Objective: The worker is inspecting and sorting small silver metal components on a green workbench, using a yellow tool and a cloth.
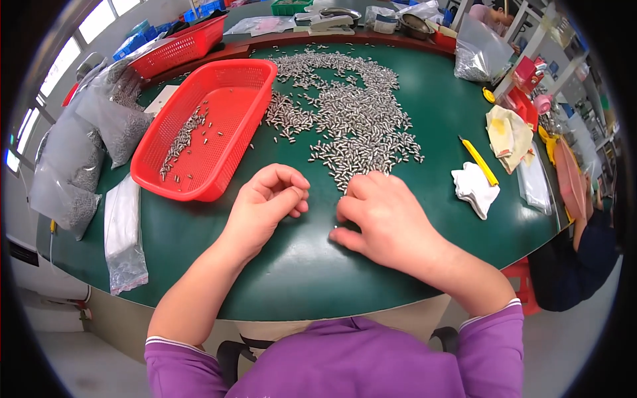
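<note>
A wide spread of small silver metal pins point(352, 113) lies on the green table point(285, 265). My right hand point(385, 219) rests palm down at the near edge of the spread, fingers bent onto the table over a few pins. My left hand point(269, 199) is curled beside it, fingers closed toward the palm; what is inside I cannot see. A red plastic basket point(229, 93) with several of the same pins in it stands left of the pile, just beyond my left hand.
Clear bags of pins point(73, 166) lie along the left edge, and one flat bag point(123, 232) near the front. A yellow pen point(479, 160), white cloth point(474, 189) and yellowish cloth point(507, 136) lie right. Another person point(584, 245) sits far right. A second red basket point(176, 46) stands behind.
</note>
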{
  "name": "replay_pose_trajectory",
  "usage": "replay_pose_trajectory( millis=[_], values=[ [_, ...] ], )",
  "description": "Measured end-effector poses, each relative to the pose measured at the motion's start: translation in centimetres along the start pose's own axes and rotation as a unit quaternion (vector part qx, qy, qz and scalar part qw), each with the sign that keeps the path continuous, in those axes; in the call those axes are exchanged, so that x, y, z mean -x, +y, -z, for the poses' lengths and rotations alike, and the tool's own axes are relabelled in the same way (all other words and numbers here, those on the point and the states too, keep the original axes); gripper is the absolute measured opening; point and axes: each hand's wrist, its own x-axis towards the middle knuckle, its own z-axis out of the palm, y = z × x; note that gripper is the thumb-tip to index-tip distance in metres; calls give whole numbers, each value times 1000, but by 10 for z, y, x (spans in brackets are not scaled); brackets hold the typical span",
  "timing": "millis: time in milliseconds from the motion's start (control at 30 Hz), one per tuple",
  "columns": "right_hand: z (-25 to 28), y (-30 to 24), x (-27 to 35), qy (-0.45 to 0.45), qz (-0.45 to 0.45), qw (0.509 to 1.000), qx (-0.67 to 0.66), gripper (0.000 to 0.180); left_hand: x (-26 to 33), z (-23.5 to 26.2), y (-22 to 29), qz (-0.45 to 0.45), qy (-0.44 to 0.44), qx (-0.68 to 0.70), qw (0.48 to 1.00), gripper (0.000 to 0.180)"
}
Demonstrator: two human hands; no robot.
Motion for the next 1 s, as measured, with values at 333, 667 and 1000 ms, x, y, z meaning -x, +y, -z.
replay_pose_trajectory(
  millis=[333,667,1000],
  values=[
    [-19,6,3,-24,8,995,-96,12,6,0,-4,128,-51,164,977,16],
    [-22,22,-2,56,-121,916,-379,13,10,-5,-6,178,-89,184,963,13],
    [-28,16,-1,83,-84,919,-376,17,13,-10,-8,216,-126,187,950,17]
  ],
)
